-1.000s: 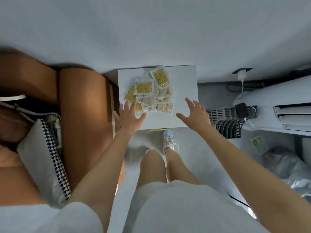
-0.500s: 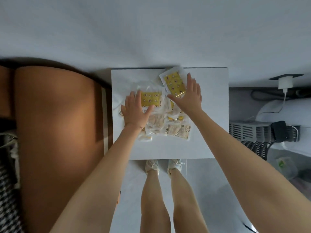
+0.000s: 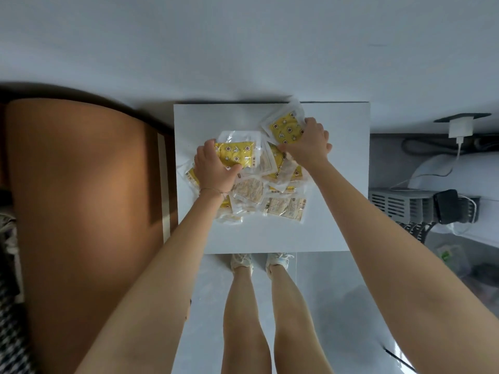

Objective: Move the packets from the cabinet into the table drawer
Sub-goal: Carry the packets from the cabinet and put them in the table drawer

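Yellow packets (image 3: 237,153) under L hand (image 3: 213,170) fingers, another in R hand (image 3: 307,147) fingers; both curled, gripping

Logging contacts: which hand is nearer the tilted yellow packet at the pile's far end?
Right. The right hand grips the tilted yellow packet at its right edge; the left hand lies apart, to its left, gripping a second yellow packet.

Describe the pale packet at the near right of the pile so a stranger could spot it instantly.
On the white cabinet top, find the pile of packets. At its near right corner lies the beige packet, flat on the top. Unlike the yellow star-patterned packets behind it, it is pale tan with printed text.
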### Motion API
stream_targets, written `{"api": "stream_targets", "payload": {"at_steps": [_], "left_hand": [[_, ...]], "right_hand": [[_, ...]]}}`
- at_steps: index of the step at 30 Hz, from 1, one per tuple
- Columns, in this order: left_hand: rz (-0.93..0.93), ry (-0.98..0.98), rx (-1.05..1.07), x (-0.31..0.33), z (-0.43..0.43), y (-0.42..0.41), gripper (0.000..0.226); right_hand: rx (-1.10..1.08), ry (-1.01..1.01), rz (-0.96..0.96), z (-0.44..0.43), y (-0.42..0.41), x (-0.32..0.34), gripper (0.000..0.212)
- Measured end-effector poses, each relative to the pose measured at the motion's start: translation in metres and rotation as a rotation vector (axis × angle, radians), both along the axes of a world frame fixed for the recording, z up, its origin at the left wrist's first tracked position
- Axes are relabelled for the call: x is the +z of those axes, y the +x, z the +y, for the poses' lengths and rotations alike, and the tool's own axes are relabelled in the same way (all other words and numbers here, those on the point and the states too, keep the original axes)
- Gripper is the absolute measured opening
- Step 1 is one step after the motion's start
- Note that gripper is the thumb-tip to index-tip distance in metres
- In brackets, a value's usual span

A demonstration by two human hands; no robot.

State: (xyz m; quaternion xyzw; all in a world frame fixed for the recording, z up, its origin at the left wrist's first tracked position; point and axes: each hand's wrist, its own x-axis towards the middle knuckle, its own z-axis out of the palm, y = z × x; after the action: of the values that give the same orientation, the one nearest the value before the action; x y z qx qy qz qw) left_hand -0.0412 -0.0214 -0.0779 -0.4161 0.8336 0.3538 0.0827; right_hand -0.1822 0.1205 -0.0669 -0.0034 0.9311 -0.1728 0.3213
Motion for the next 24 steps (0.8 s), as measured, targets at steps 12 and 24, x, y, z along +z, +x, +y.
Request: {"api": "stream_targets", "payload": {"at_steps": [12,24], "left_hand": [[0.184,0.294,0.166,0.026,0.004,0.011,0.031],[0.257,0.865,0.495,0.106,0.015,0.065,0.026]], "right_hand": [[-0.272,-0.348,-0.108,0.055,0.010,0.017,0.027],[-0.475,-0.609,-0.392,0.087,0.076,0.107,0.032]]}}
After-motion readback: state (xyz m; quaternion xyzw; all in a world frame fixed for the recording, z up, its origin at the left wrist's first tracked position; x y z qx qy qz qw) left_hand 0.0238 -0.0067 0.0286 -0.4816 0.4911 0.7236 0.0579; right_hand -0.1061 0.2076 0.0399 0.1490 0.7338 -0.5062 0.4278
